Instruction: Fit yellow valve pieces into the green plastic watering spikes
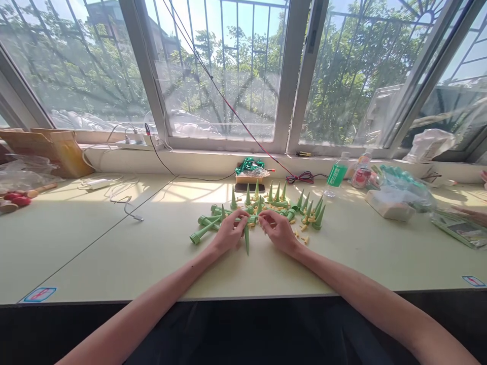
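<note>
My left hand (231, 232) is closed on a green plastic spike (247, 240), whose tip points down toward the table. Opposite it, my right hand (280, 232) has its fingers pinched together close to the spike's upper end; what they hold is too small to make out. Beyond both hands stand several green cone spikes (318, 219), points up. Longer green pieces with ribbed caps (204, 231) lie to the left of my left hand. Small yellow plastic fittings (305, 240) are scattered among the spikes and to the right of my right hand.
A black phone (249, 188) lies behind the spikes, before a small box with green strips (251, 167). Rightward are a green-labelled bottle (337, 175), a can (361, 177) and plastic bags (409, 187). A white cable (127, 207) lies left. Another person's hand (472, 215) shows far right.
</note>
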`<state>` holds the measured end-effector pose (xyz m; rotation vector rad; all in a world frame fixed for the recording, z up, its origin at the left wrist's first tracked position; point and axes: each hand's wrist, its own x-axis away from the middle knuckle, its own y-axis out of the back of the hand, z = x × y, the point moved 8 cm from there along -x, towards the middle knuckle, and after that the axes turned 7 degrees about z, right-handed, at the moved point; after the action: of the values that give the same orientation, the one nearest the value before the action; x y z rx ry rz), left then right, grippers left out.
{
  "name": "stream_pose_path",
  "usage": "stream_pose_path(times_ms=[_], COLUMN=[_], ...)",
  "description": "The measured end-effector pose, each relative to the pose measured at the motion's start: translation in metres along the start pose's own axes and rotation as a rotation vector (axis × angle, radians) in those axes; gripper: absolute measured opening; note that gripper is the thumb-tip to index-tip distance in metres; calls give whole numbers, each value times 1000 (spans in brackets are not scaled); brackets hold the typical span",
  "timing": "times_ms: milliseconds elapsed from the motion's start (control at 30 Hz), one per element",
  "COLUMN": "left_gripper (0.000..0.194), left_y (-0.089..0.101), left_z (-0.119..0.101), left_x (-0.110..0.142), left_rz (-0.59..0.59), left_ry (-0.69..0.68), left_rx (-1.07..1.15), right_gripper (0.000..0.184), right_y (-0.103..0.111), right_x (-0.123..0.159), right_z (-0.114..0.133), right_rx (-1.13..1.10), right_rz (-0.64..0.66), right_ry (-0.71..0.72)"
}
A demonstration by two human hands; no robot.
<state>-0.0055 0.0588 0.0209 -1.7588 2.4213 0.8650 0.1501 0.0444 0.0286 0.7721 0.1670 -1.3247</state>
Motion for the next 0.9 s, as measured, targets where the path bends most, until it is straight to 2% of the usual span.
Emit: stream_pose_path(times_ms=[100, 267, 900], left_gripper=[22, 27, 29], left_y=[-1, 1, -5], left_z=[-1, -8, -20], left_x=[1, 1, 3], left_rz=[7, 5, 79], left_ry=[28, -18, -77], left_rx=[136, 206, 249], right_gripper=[20, 20, 20], right_y=[0, -1, -3], right_x=[1, 2, 3], right_z=[2, 6, 10], right_rx=[-21, -24, -11], right_rz=[1, 9, 31], right_ry=[4, 12, 11])
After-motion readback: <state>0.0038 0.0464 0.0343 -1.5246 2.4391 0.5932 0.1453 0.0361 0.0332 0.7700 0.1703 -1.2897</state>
